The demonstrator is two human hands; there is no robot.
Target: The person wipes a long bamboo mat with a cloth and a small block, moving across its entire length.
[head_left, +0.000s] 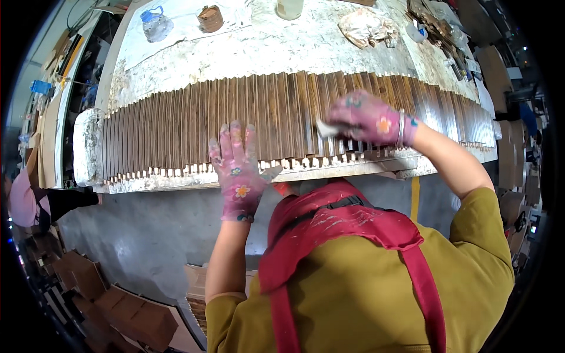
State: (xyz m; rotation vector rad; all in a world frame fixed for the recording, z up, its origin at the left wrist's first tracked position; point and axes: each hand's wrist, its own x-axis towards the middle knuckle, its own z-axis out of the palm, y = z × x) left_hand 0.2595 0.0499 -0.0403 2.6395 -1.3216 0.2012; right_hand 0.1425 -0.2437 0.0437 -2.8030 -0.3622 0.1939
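A long row of brown, glossy wooden slats [176,126] lies side by side across the workbench, with pale narrow ends along the near edge. My left hand [238,170], in a pink flowered glove, rests flat on the near part of the slats with its fingers stretched out. To the right, my right hand [368,117], in a matching glove, is closed and slightly blurred over the slats. A small white pad-like thing [326,129] sticks out from its fingers against the slats; its exact kind is not clear.
Along the bench's far side stand a clear jug with a blue handle [156,25], a brown-stained tub [210,19] and a jar [289,8]. A crumpled stained cloth [366,28] lies to their right. Another person [35,197] is at the far left; cardboard boxes [138,317] sit on the floor.
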